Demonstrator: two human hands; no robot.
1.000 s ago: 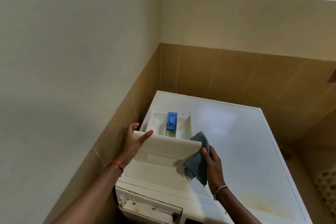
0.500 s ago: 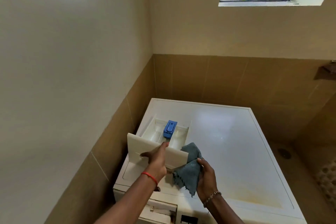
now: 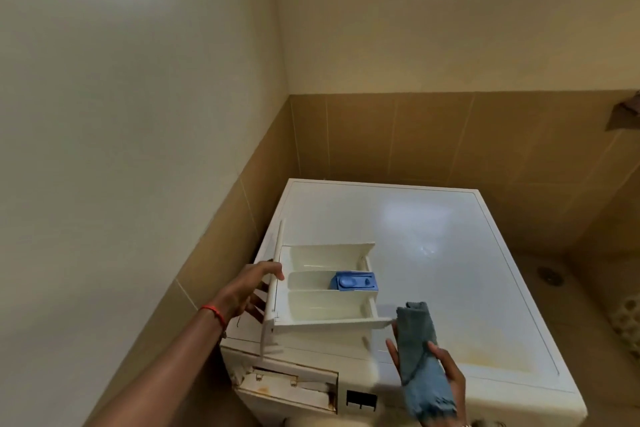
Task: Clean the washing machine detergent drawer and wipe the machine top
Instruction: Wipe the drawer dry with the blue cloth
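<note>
The white detergent drawer (image 3: 322, 302) lies on the washing machine top (image 3: 450, 253), turned sideways with its front panel to the left. Its compartments face up, and a blue insert (image 3: 354, 281) sits in the middle one. My left hand (image 3: 251, 289) holds the front panel, thumb over its upper edge and fingers behind it. My right hand (image 3: 440, 374) grips a folded blue-grey cloth (image 3: 420, 360) just right of the drawer's near corner.
The open drawer slot (image 3: 287, 386) gapes in the machine's front at the lower left, with stained edges. Tiled walls close in behind and to the left. A floor drain (image 3: 549, 274) lies to the right. Yellowish stains mark the top's near right part.
The drawer has been turned from facing me to lying sideways, front panel now left. My left hand shifted to the panel's left side. My right hand drew the cloth down and right.
</note>
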